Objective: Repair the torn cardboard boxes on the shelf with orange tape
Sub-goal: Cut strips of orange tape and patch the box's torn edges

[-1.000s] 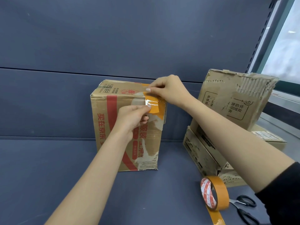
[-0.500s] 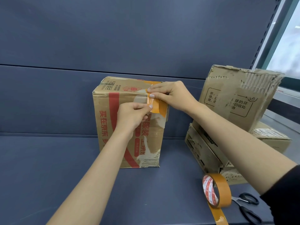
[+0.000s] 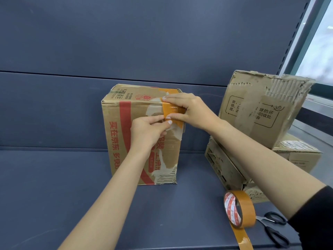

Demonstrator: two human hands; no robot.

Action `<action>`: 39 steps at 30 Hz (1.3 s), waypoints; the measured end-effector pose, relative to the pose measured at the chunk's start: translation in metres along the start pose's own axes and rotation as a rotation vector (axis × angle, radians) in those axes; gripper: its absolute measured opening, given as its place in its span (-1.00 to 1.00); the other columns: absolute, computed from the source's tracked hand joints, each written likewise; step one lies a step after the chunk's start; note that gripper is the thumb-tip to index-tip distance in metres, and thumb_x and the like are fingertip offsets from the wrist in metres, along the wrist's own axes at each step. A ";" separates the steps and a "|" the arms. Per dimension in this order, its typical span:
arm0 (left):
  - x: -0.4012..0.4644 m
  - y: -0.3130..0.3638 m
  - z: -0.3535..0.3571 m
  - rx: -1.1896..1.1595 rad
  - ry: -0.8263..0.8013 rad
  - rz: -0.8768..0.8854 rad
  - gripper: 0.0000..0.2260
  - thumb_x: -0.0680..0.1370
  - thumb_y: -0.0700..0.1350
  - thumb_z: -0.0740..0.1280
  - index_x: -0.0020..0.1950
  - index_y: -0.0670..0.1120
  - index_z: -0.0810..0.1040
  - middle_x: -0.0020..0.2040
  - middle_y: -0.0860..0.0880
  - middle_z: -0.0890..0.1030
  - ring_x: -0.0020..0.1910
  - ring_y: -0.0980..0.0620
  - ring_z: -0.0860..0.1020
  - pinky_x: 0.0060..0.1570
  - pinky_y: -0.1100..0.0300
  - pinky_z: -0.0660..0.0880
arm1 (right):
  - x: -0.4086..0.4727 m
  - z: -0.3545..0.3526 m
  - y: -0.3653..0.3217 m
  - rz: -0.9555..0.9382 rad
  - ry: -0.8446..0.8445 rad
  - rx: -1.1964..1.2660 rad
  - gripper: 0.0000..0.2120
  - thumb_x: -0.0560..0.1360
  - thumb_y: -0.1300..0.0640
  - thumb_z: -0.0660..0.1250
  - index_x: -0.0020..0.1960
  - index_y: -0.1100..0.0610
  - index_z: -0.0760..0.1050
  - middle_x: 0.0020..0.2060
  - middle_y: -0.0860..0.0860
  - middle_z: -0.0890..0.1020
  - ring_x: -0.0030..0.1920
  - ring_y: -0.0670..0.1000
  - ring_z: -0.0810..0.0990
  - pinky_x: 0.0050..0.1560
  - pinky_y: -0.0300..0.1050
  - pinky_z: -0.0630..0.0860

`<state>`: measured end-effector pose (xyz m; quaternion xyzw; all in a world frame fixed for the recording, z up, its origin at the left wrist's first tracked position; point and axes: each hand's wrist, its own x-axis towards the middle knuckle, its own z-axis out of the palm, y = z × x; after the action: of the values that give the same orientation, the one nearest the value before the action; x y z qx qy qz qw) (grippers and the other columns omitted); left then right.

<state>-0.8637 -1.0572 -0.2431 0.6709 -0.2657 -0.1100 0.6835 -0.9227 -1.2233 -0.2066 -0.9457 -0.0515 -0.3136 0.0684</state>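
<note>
Box (image 3: pixel 126 141) corner getting an orange tape strip (image 3: pixel 171 112): right hand (image 3: pixel 191 110) presses it flat, left hand (image 3: pixel 149 130) pinches its lower end; smoothing outward should prevent wrinkles.

Two bare forearms in view — no watch, rings or bracelets showing on either. Left hand (image 3: pixel 147 131) and right hand (image 3: pixel 189 110) both have short nails with pale, light polish. Right arm carries a black sleeve (image 3: pixel 313 217) pushed up above mid-forearm — left arm shows none.
</note>
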 end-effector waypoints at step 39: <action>0.054 0.012 -0.032 0.941 -0.163 0.879 -0.47 0.36 0.01 0.55 0.29 -0.07 0.52 0.23 -0.02 0.57 0.25 -0.02 0.47 0.24 0.10 0.35 | -0.016 0.013 0.001 0.097 -0.011 0.106 -0.39 0.45 0.01 0.48 0.43 0.04 0.34 0.36 -0.06 0.40 0.31 -0.20 0.27 0.22 -0.41 0.18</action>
<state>-0.8049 -1.0558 -0.2182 0.7167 -0.5866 0.2576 0.2755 -0.9273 -1.2232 -0.2270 -0.9437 -0.0224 -0.3017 0.1334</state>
